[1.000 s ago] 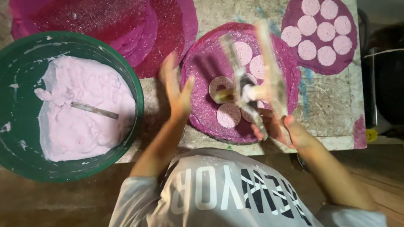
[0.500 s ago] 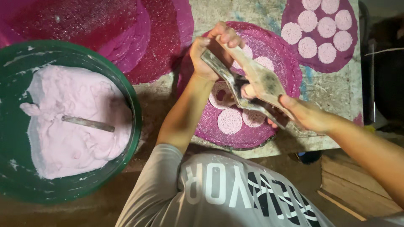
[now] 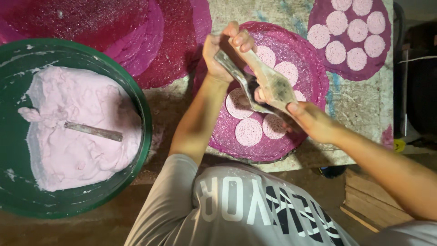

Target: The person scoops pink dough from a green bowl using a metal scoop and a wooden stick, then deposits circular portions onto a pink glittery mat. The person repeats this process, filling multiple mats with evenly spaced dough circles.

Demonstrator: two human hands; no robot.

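both hands are on a hinged wooden press (image 3: 259,82) held over the round magenta mat (image 3: 309,73) on the table (image 3: 364,105). left hand (image 3: 225,52) has its grip wrapped tight round the far handles, right hand (image 3: 309,119) clamps the near end. best bet imo: squeeze evenly and keep it centred over a bare patch, clear of the pale pink discs (image 3: 248,132). green tub of pink dough (image 3: 68,132) sits well to the left. no packages or labels around.
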